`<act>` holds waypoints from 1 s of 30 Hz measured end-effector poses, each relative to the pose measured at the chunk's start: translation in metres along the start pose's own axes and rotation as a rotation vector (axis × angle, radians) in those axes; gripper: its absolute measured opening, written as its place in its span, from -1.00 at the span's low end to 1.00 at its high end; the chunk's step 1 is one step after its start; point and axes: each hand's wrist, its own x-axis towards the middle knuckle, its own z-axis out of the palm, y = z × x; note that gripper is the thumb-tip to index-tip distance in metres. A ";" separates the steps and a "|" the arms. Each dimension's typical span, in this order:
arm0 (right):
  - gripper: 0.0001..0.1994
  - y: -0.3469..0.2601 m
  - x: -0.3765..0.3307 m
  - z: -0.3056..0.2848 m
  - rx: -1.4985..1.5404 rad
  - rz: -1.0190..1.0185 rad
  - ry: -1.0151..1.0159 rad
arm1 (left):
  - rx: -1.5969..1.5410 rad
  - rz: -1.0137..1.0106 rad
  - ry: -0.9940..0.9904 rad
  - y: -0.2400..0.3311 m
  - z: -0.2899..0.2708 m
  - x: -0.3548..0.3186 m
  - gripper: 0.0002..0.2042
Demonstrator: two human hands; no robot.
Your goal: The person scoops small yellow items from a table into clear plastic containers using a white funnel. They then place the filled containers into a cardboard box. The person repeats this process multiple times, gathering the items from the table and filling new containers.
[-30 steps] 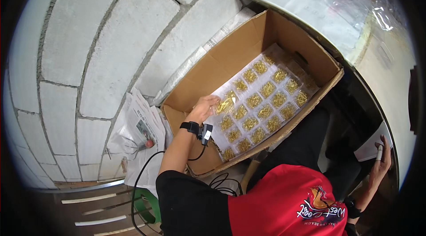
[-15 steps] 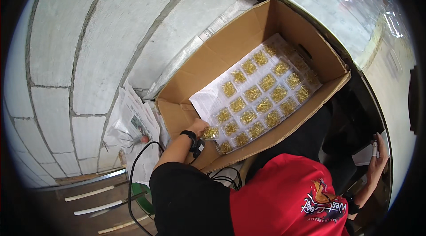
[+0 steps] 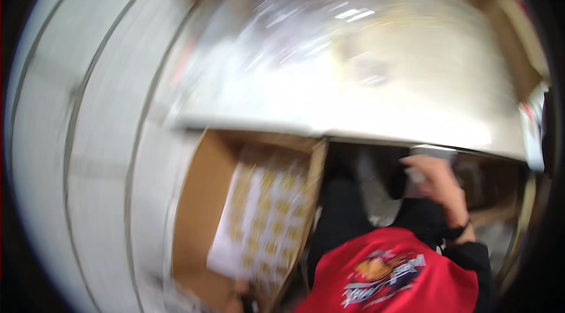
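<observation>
A brown cardboard box [image 3: 189, 227] stands at the lower left. A white paper sheet [image 3: 219, 254] inside it carries rows of small clear packets [image 3: 259, 226] filled with gold-coloured pieces, too smeared to name. My left hand [image 3: 239, 290] is at the box's near end, close to the lowest packets. Motion blur hides its fingers and anything in them. My right hand [image 3: 438, 183] is at the front edge of the pale table, with a light wrap or ring on one finger. A grey-white flat thing [image 3: 434, 151] shows just beyond it; whether the blurred fingers hold it is unclear.
The pale table [image 3: 412, 110] spans the far side, with shiny clear plastic [image 3: 282, 24] heaped at its left. A white block wall [image 3: 106, 136] runs along the left. Cardboard [image 3: 512, 36] stands at the far right. My dark-clad legs lie between box and right hand.
The view has swung right and up, showing more of the table; the box now sits lower left. My left hand, earlier at a packet, is blurred. My right hand stays by the table edge.
</observation>
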 end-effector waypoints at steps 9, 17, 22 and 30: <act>-0.47 0.123 0.009 -0.083 -0.132 0.009 0.627 | -0.035 0.320 0.521 0.159 -0.128 -0.043 -0.73; -0.48 0.384 -0.072 -0.241 -0.433 0.752 0.852 | 0.028 0.992 0.415 0.509 -0.157 -0.135 -0.75; -0.42 0.412 -0.007 -0.266 -0.322 0.718 0.654 | 0.010 1.239 0.402 0.595 -0.135 -0.098 -0.81; -0.39 0.427 0.086 -0.255 -0.438 0.577 0.337 | 0.273 1.175 0.305 0.741 -0.086 -0.057 -0.72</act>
